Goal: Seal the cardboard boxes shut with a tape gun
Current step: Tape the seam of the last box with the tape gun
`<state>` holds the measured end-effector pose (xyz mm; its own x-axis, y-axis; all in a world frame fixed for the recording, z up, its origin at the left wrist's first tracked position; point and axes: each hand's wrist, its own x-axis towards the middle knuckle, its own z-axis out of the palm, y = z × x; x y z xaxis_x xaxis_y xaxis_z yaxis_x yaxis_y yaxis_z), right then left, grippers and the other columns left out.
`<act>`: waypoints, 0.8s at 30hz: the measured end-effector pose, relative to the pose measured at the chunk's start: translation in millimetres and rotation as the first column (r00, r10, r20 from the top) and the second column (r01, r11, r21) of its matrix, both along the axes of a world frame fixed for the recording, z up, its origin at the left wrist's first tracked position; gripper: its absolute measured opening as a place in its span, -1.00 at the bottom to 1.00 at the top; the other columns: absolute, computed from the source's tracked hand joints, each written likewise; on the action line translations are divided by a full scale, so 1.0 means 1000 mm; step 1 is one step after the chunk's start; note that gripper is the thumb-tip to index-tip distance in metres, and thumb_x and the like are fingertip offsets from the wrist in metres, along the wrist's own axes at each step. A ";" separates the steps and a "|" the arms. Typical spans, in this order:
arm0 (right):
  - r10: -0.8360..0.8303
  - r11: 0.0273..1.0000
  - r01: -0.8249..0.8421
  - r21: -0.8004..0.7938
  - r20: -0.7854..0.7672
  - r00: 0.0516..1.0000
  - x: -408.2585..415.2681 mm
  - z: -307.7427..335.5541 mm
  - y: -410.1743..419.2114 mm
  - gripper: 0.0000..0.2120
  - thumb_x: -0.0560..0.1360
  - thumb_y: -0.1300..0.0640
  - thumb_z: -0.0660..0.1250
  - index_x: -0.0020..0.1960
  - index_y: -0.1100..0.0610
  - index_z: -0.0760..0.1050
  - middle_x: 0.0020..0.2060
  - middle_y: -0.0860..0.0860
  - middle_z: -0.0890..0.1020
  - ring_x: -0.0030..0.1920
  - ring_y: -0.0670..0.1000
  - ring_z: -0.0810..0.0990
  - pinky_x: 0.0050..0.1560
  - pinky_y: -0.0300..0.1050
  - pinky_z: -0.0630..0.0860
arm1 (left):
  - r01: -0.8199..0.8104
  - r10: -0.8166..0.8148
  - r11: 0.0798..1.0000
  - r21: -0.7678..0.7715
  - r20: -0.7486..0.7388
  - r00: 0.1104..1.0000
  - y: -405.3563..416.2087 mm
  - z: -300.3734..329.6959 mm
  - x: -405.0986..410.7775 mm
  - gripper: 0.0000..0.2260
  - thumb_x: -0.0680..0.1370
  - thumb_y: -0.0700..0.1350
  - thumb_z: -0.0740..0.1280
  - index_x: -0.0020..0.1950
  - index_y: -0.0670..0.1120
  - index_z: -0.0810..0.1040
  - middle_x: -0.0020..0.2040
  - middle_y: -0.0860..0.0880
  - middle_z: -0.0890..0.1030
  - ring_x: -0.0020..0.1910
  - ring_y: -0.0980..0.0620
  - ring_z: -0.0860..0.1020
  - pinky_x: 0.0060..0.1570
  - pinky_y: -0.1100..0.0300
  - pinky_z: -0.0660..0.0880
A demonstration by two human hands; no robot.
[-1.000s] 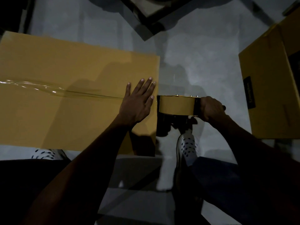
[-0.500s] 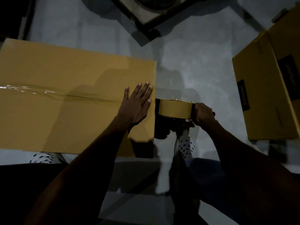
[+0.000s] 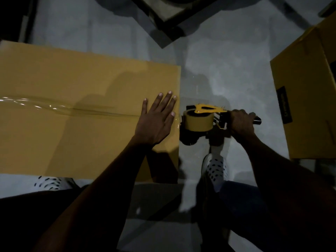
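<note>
Two cardboard boxes show. My left hand [image 3: 154, 122] lies flat, fingers straight, on the large box [image 3: 76, 106], closed and taped left-to-right. My right hand [image 3: 241, 122] grips the tape gun [image 3: 201, 119] just off its right edge, roll pointing left, handle right. Second box [image 3: 307, 99] stands far right.

A large tan cardboard box [image 3: 72, 110] lies flat-topped on the grey floor with its flaps closed, and a strip of clear glossy tape [image 3: 54, 108] runs along its centre seam towards its right edge. Just beyond that right edge is the tape gun [image 3: 203, 120], a yellow-and-black dispenser carrying a tan roll, its handle pointing away from the box. A second tan cardboard box [image 3: 307, 106], with a dark label on its near side, stands well apart to the right of the first.
</note>
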<state>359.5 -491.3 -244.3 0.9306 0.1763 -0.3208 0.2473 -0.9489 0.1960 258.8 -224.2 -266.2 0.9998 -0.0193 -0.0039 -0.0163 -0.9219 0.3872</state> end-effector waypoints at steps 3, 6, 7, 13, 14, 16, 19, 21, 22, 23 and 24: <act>-0.123 0.976 0.122 0.183 -0.002 0.992 -0.016 0.001 0.002 -0.85 0.44 0.28 0.33 0.01 0.23 0.54 -0.04 0.25 0.61 0.04 0.28 0.55 0.13 0.13 0.32 | -0.005 0.004 1.000 -0.015 -0.018 1.000 -0.002 0.002 0.000 -0.44 0.65 0.24 -0.05 0.62 0.08 0.01 0.62 0.12 -0.05 0.60 0.06 -0.09 0.51 -0.22 -0.14; -0.205 0.936 0.196 0.292 -0.001 0.979 -0.020 0.009 0.012 -0.89 0.45 0.29 0.32 -0.05 0.15 0.54 -0.05 0.26 0.61 0.03 0.30 0.55 0.13 0.11 0.32 | -0.044 0.044 0.999 -0.006 -0.045 0.998 -0.009 0.009 0.000 -0.28 0.55 0.37 0.05 0.62 0.08 -0.02 0.62 0.12 -0.08 0.60 0.05 -0.11 0.48 -0.23 -0.21; -0.235 0.925 0.219 0.312 0.014 0.972 -0.021 0.010 0.012 -0.88 0.46 0.29 0.32 -0.02 0.16 0.55 -0.05 0.27 0.61 0.03 0.32 0.55 0.13 0.12 0.33 | -0.046 0.046 0.999 0.007 -0.063 0.997 -0.013 0.010 0.000 -0.23 0.52 0.39 0.07 0.62 0.07 -0.04 0.62 0.11 -0.10 0.60 0.03 -0.12 0.47 -0.24 -0.22; -0.460 0.814 0.402 0.419 0.042 0.887 -0.011 0.035 0.010 -0.77 0.48 0.19 0.35 0.10 0.26 0.56 0.03 0.29 0.61 0.06 0.36 0.56 0.07 0.12 0.46 | 0.023 -0.006 0.997 0.075 -0.211 0.978 -0.024 0.025 0.004 -0.13 0.47 0.32 0.20 0.63 0.01 -0.12 0.62 0.02 -0.17 0.60 -0.06 -0.15 0.48 -0.24 -0.14; -0.476 0.792 0.419 0.445 0.021 0.879 -0.008 0.044 0.010 -0.77 0.48 0.17 0.35 0.09 0.25 0.57 0.03 0.28 0.62 0.06 0.35 0.57 0.05 0.11 0.47 | 0.067 -0.042 0.993 0.099 -0.229 0.973 -0.029 0.028 0.003 -0.12 0.47 0.33 0.21 0.63 0.00 -0.13 0.62 0.01 -0.18 0.60 -0.07 -0.14 0.48 -0.24 -0.12; -0.467 0.786 0.422 0.453 -0.013 0.884 0.000 0.065 0.003 -0.75 0.48 0.14 0.35 0.10 0.24 0.57 0.04 0.26 0.62 0.07 0.32 0.57 0.04 0.09 0.49 | 0.191 -0.143 0.968 0.160 -0.271 0.952 -0.044 0.034 -0.004 -0.12 0.48 0.33 0.21 0.62 0.02 -0.15 0.62 -0.01 -0.20 0.60 -0.09 -0.13 0.48 -0.24 -0.09; -0.483 0.808 0.423 0.411 0.048 0.874 0.004 0.089 -0.019 -0.79 0.47 0.11 0.38 -0.01 0.26 0.57 -0.02 0.25 0.63 0.02 0.29 0.61 0.04 0.12 0.52 | 0.362 -0.296 0.915 0.179 -0.311 0.903 -0.063 0.038 -0.013 -0.16 0.47 0.28 0.25 0.62 0.09 -0.10 0.62 -0.04 -0.22 0.59 -0.11 -0.14 0.47 -0.25 -0.07; -0.519 0.800 0.458 0.388 0.064 0.852 0.000 0.097 -0.036 -0.83 0.47 0.18 0.37 -0.17 0.31 0.53 -0.10 0.26 0.63 -0.04 0.28 0.62 -0.01 0.10 0.54 | 0.436 -0.359 0.883 0.174 -0.347 0.866 -0.069 0.039 -0.019 -0.15 0.48 0.26 0.29 0.62 0.11 -0.10 0.61 -0.04 -0.25 0.59 -0.12 -0.16 0.49 -0.25 -0.08; -0.526 0.792 0.466 0.395 0.054 0.849 -0.007 0.101 -0.042 -0.84 0.47 0.19 0.36 -0.17 0.31 0.54 -0.17 0.24 0.62 -0.09 0.27 0.62 -0.05 0.08 0.54 | 0.463 -0.378 0.868 0.179 -0.365 0.851 -0.071 0.040 -0.023 -0.14 0.48 0.25 0.31 0.62 0.11 -0.11 0.60 -0.04 -0.27 0.59 -0.11 -0.17 0.49 -0.25 -0.08; -0.525 0.781 0.467 0.414 0.032 0.850 -0.012 0.102 -0.049 -0.83 0.47 0.18 0.34 -0.12 0.31 0.56 -0.22 0.21 0.58 -0.13 0.26 0.61 -0.08 0.07 0.54 | 0.487 -0.394 0.854 0.185 -0.382 0.836 -0.072 0.041 -0.027 -0.13 0.48 0.24 0.33 0.62 0.11 -0.13 0.60 -0.03 -0.28 0.59 -0.11 -0.19 0.49 -0.25 -0.09; -0.525 0.775 0.474 0.418 0.009 0.851 -0.019 0.103 -0.055 -0.80 0.48 0.17 0.33 -0.09 0.34 0.54 -0.24 0.21 0.55 -0.13 0.28 0.60 -0.09 0.10 0.53 | 0.513 -0.412 0.837 0.188 -0.401 0.818 -0.072 0.042 -0.032 -0.11 0.47 0.23 0.35 0.62 0.11 -0.14 0.60 -0.03 -0.29 0.59 -0.10 -0.19 0.49 -0.25 -0.09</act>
